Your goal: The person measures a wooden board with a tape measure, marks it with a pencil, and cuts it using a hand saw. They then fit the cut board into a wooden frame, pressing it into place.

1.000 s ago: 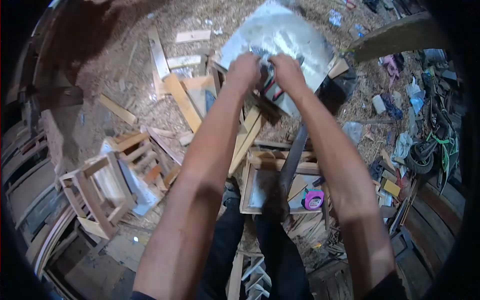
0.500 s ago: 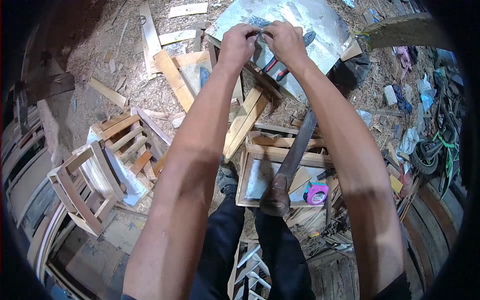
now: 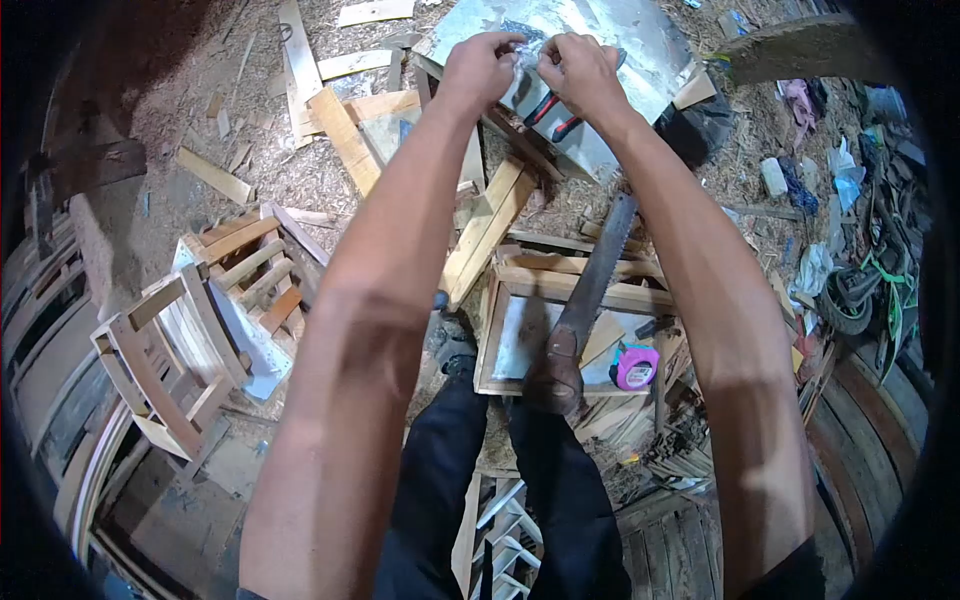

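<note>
Over a metal-topped surface (image 3: 630,110), my left hand (image 3: 480,70) is closed in a pinch at the edge of a small crinkled clear plastic bag (image 3: 524,58). My right hand (image 3: 584,75) is just right of the bag, its fingers curled and pressed together. Whatever may be in that right pinch is too small to make out. Pliers with red and black handles (image 3: 541,109) lie on the metal beneath my right hand, partly covered by it.
A handsaw (image 3: 590,290) and a pink tape measure (image 3: 634,367) rest on a wooden frame (image 3: 485,345) by my legs. Slatted wooden pieces (image 3: 190,340) stand at left. Boards (image 3: 345,140) and shavings litter the floor. Clutter with a small wheel (image 3: 848,303) lies at right.
My hands have moved slightly apart from their fingertip-to-fingertip position, and the clear plastic now shows between them. The view has shifted a little.
</note>
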{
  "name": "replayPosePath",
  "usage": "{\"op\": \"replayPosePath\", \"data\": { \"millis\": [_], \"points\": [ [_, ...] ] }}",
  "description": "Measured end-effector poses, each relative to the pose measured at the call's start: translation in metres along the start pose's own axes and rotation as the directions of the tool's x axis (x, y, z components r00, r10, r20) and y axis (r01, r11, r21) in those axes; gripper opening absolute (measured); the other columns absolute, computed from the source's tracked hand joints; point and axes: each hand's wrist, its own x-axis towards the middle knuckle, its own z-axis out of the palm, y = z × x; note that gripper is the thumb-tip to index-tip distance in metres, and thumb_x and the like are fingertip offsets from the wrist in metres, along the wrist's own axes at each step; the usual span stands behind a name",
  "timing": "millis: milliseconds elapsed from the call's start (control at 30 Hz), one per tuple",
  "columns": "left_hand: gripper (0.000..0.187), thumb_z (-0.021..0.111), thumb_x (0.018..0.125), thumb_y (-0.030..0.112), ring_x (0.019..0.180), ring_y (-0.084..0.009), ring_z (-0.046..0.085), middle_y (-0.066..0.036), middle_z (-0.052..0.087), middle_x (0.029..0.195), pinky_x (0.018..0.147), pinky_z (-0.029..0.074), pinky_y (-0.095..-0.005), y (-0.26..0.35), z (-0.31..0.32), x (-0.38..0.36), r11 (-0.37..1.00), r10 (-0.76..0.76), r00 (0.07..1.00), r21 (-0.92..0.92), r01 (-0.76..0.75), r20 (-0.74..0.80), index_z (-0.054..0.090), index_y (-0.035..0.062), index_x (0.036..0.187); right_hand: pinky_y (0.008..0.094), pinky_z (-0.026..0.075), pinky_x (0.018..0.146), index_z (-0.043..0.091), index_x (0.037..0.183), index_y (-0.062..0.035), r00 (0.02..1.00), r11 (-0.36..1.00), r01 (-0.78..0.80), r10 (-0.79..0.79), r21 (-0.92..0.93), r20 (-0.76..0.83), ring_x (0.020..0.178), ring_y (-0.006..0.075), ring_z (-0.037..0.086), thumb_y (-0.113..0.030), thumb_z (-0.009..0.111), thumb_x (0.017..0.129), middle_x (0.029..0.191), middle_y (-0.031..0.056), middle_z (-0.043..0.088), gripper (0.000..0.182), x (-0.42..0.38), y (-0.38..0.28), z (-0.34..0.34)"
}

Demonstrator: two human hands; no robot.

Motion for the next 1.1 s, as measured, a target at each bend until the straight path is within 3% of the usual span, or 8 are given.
{"op": "replayPosePath", "data": {
  "millis": [333,500,600,700,833,967,1033,1100],
  "points": [
    [0.019,0.074,0.088,0.017,0.089,-0.0251,0.072,-0.011,0.075,0.101,0.082,0.055,-0.0337,0.086,-0.054,-0.023,0.95,0.314,0.948,-0.017,-0.313,0.061,0.076,0.0098,0.106,0.0415,0.048,0.091,0.07,0.103,-0.0075,0.964,0.876,-0.259,0.207,0.407,0.169,0.093,0.0289,0.067,-0.034,0.067,0.089,0.098,0.0136,0.071,0.03,-0.02,-0.038,-0.106],
    [0.015,0.074,0.087,0.012,0.087,-0.0253,0.069,-0.01,0.073,0.098,0.08,0.055,-0.034,0.148,-0.07,-0.063,0.918,0.394,0.905,-0.019,-0.396,0.16,0.075,0.0082,0.101,0.0343,0.052,0.08,0.07,0.102,0.0004,0.925,0.734,-0.318,0.378,0.6,0.028,0.085,0.0232,0.069,-0.024,0.066,0.094,0.092,0.014,0.072,0.026,-0.067,-0.07,-0.176],
    [0.012,0.075,0.086,0.011,0.08,-0.0189,0.068,-0.01,0.073,0.093,0.076,0.054,-0.033,0.164,-0.033,-0.127,0.972,0.176,0.973,-0.184,-0.148,0.147,0.074,0.0063,0.097,0.0344,0.052,0.077,0.07,0.1,0.0008,0.857,0.679,-0.43,0.514,0.595,0.033,0.082,0.0227,0.069,-0.022,0.067,0.094,0.089,0.014,0.072,0.024,-0.135,-0.074,-0.192],
    [0.015,0.076,0.084,0.01,0.074,-0.016,0.066,-0.009,0.073,0.087,0.07,0.053,-0.0297,0.188,0.028,-0.201,0.924,0.119,0.99,-0.375,-0.082,0.077,0.073,0.0008,0.096,0.036,0.053,0.073,0.069,0.096,0.0003,0.722,0.603,-0.535,0.69,0.591,-0.051,0.08,0.0245,0.069,-0.018,0.067,0.094,0.086,0.0139,0.071,0.018,-0.212,-0.081,-0.211],
    [0.012,0.074,0.088,0.009,0.072,-0.0108,0.064,-0.006,0.072,0.081,0.069,0.052,-0.0286,0.225,0.087,-0.287,0.831,-0.197,0.95,-0.472,0.292,0.242,0.071,-0.0017,0.094,0.0405,0.052,0.084,0.069,0.101,0.0002,0.694,0.663,-0.598,0.709,0.451,-0.122,0.094,0.0351,0.068,-0.012,0.065,0.092,0.096,0.0189,0.07,0.015,-0.318,-0.083,-0.217],
    [0.014,0.074,0.088,0.009,0.073,-0.0128,0.066,-0.008,0.071,0.081,0.07,0.053,-0.0299,0.204,0.156,-0.35,0.826,-0.227,0.95,-0.474,0.304,0.214,0.07,-0.0021,0.094,0.0452,0.051,0.087,0.067,0.106,-0.0001,0.679,0.636,-0.68,0.734,0.365,-0.014,0.099,0.04,0.064,-0.009,0.064,0.089,0.102,0.0211,0.068,0.019,-0.416,-0.076,-0.19],
    [0.011,0.073,0.088,0.007,0.074,-0.0138,0.066,-0.009,0.071,0.083,0.071,0.053,-0.0299,0.214,0.155,-0.369,0.842,-0.289,0.933,-0.406,0.354,0.214,0.07,-0.0019,0.093,0.0493,0.049,0.089,0.064,0.11,-0.0006,0.718,0.718,-0.696,0.696,0.016,-0.012,0.105,0.0425,0.061,-0.008,0.063,0.087,0.11,0.0229,0.064,0.024,-0.451,-0.069,-0.169],
    [0.009,0.072,0.088,0.006,0.074,-0.0132,0.065,-0.007,0.071,0.083,0.069,0.053,-0.029,0.206,0.171,-0.387,0.863,-0.252,0.958,-0.416,0.287,0.137,0.069,-0.0018,0.092,0.0544,0.046,0.09,0.061,0.109,-0.0014,0.712,0.721,-0.693,0.683,0.004,0.163,0.108,0.0422,0.058,-0.012,0.066,0.087,0.113,0.021,0.06,0.025,-0.47,-0.066,-0.16]
  ]
}}
